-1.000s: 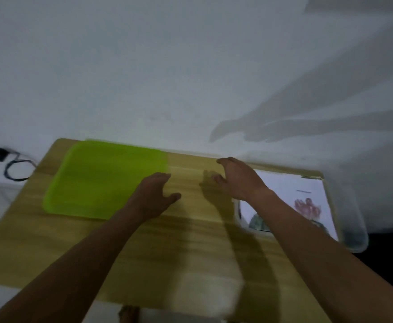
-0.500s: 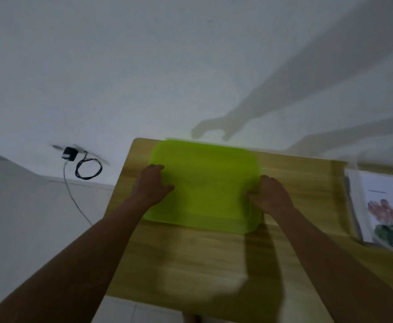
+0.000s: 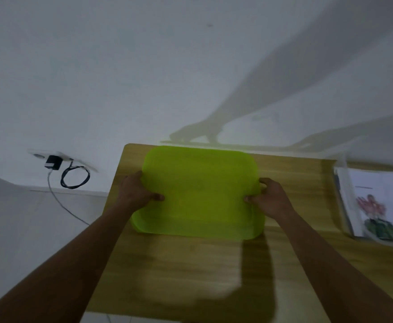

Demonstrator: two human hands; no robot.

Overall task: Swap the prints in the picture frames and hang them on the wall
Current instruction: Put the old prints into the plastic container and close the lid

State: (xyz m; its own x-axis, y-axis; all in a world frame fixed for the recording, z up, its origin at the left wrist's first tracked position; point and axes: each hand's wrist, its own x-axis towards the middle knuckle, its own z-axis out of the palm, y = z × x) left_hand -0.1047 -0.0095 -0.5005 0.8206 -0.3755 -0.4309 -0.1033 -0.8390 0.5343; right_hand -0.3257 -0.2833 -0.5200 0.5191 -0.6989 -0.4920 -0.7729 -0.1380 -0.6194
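Observation:
A bright green plastic tray (image 3: pixel 200 190) lies on the wooden table (image 3: pixel 191 264) near its far left corner. My left hand (image 3: pixel 136 192) grips the tray's left edge, thumb on top. My right hand (image 3: pixel 270 199) grips its right edge the same way. At the table's right end a clear container (image 3: pixel 344 206) holds white prints (image 3: pixel 381 206) with a red and green flower picture. No picture frame is visible.
A white wall (image 3: pixel 144 66) rises directly behind the table. To the left, a black plug with a coiled cable (image 3: pixel 74 178) sits low on the wall, its cord trailing over the pale floor (image 3: pixel 28 229).
My view swung left, so the tray is now central and the prints sit at the right edge. Both hands went from hovering over the table to closing on the tray's two sides.

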